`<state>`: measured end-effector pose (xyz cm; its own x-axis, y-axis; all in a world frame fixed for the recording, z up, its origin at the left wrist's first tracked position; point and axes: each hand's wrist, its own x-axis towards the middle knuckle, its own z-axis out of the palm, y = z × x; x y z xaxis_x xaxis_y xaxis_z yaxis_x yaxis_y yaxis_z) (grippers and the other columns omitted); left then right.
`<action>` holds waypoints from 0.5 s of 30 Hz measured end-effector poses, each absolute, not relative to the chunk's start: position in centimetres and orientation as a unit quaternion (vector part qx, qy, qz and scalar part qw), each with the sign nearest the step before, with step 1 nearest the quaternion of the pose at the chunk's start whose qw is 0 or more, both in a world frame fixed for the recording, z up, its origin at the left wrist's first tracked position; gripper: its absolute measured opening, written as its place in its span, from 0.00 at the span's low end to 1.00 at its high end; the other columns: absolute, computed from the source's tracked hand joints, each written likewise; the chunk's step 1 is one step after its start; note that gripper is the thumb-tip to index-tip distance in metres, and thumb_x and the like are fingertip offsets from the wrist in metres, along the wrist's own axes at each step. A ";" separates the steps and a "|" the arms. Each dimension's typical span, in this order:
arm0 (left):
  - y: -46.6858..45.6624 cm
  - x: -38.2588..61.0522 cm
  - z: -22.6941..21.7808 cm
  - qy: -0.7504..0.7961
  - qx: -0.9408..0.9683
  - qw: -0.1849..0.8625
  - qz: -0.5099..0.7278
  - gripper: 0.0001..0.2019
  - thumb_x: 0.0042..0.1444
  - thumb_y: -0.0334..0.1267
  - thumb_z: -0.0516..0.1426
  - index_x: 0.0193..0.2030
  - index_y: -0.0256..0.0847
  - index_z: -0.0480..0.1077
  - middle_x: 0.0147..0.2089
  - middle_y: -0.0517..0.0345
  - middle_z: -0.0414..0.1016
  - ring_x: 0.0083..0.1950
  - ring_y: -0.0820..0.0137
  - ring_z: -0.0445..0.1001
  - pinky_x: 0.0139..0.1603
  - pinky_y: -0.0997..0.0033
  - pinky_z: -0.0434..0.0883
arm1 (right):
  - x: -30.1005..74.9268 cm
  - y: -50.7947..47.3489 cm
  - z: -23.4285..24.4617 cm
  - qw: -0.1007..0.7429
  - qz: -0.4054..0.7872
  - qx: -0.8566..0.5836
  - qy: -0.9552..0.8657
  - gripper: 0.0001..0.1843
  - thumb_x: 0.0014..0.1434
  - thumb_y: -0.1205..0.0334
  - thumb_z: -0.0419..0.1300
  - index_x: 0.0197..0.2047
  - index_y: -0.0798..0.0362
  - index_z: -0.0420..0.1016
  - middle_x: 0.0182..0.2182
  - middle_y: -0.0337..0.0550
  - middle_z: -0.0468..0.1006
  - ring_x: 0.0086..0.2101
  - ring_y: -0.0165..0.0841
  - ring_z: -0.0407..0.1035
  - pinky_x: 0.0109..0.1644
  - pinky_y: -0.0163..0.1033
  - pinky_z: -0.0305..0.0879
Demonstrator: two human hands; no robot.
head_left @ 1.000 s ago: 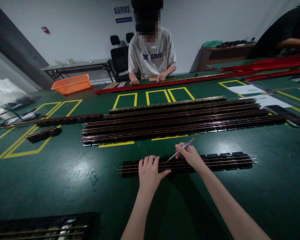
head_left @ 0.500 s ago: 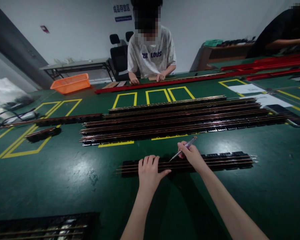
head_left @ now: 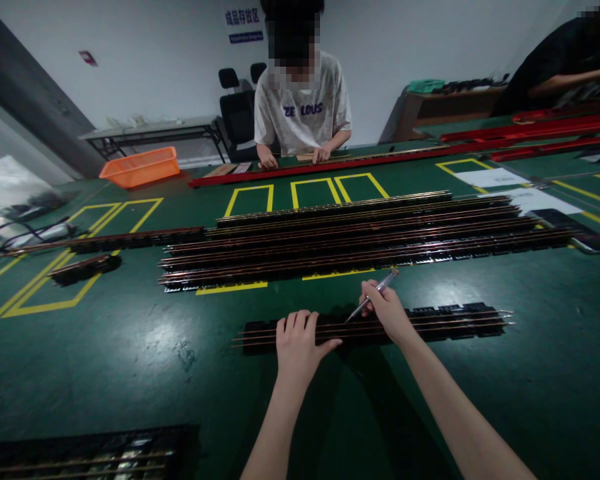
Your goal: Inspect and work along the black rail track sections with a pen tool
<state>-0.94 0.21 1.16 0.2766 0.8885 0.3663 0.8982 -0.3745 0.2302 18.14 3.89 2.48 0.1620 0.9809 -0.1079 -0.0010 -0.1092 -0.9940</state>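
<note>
A long black strip (head_left: pixel 450 321) with thin copper-coloured rods along its length lies crosswise on the green table before me. My left hand (head_left: pixel 299 337) holds it left of the middle, fingers over the far side and thumb stretched along the near side. In my right hand (head_left: pixel 386 311) is a slim screwdriver (head_left: pixel 381 283) with a clear handle, gripped between thumb and fingers and slanted down to the left. Its tip meets the strip near the middle, or hovers just over it; I cannot tell which.
Beyond the strip lie several similar rodded strips (head_left: pixel 330 240) side by side. A short piece (head_left: pixel 83 268) is at the left, another strip (head_left: pixel 80 453) at the near left. Across the table a co-worker (head_left: pixel 303 100) handles a long red rail (head_left: pixel 380 162). An orange basket (head_left: pixel 140 169) and phone (head_left: pixel 580 232) flank them.
My right hand and the screwdriver have shifted slightly to the right along the strip. My left hand and the strip stay in place.
</note>
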 end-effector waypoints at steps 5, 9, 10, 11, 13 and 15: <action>0.2 -1.0 1.1 -0.558 -0.799 0.010 -0.223 0.22 0.48 0.54 0.59 0.44 0.40 0.71 0.44 0.52 0.74 0.46 0.59 0.70 0.48 0.56 0.63 | 18.2 3.9 2.4 0.542 0.496 -0.561 -0.382 0.22 0.48 0.42 0.59 0.21 0.51 0.60 0.15 0.32 0.61 0.15 0.27 0.60 0.19 0.34 0.64; 0.2 -1.0 1.2 -0.560 -0.798 0.011 -0.221 0.23 0.47 0.54 0.59 0.44 0.39 0.71 0.44 0.52 0.74 0.46 0.60 0.70 0.48 0.56 0.63 | 18.3 4.0 2.1 0.550 0.493 -0.569 -0.362 0.21 0.48 0.43 0.60 0.22 0.51 0.61 0.16 0.33 0.63 0.15 0.27 0.61 0.17 0.34 0.64; 0.2 -1.0 1.2 -0.560 -0.799 0.012 -0.221 0.23 0.47 0.54 0.59 0.44 0.39 0.71 0.44 0.52 0.74 0.46 0.60 0.70 0.48 0.57 0.63 | 18.3 4.0 2.1 0.550 0.491 -0.569 -0.364 0.20 0.48 0.43 0.59 0.22 0.51 0.61 0.16 0.33 0.64 0.15 0.27 0.61 0.17 0.34 0.64; 0.2 -1.0 1.2 -0.559 -0.799 0.013 -0.220 0.23 0.47 0.54 0.59 0.44 0.40 0.71 0.43 0.52 0.74 0.46 0.60 0.70 0.48 0.57 0.63 | 18.4 4.0 2.0 0.550 0.488 -0.570 -0.367 0.21 0.49 0.43 0.59 0.22 0.51 0.61 0.16 0.33 0.64 0.15 0.27 0.61 0.17 0.34 0.63; 0.3 -1.0 1.2 -0.558 -0.800 0.013 -0.220 0.23 0.47 0.55 0.59 0.43 0.40 0.71 0.43 0.52 0.74 0.45 0.59 0.70 0.47 0.57 0.63 | 18.4 4.0 1.9 0.552 0.483 -0.570 -0.371 0.21 0.49 0.43 0.59 0.21 0.51 0.61 0.16 0.33 0.64 0.14 0.27 0.61 0.16 0.34 0.63; 0.3 -1.0 1.2 -0.559 -0.800 0.008 -0.220 0.22 0.48 0.55 0.58 0.44 0.40 0.71 0.43 0.51 0.74 0.46 0.59 0.70 0.47 0.56 0.63 | 18.4 4.0 1.9 0.553 0.483 -0.569 -0.369 0.21 0.49 0.43 0.58 0.22 0.51 0.61 0.15 0.33 0.63 0.14 0.27 0.61 0.15 0.34 0.62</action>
<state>-1.00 0.27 1.16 0.2795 0.8898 0.3607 0.8970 -0.3760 0.2324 18.44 3.98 1.90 0.2607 0.9550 -0.1412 -0.1138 -0.1149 -0.9868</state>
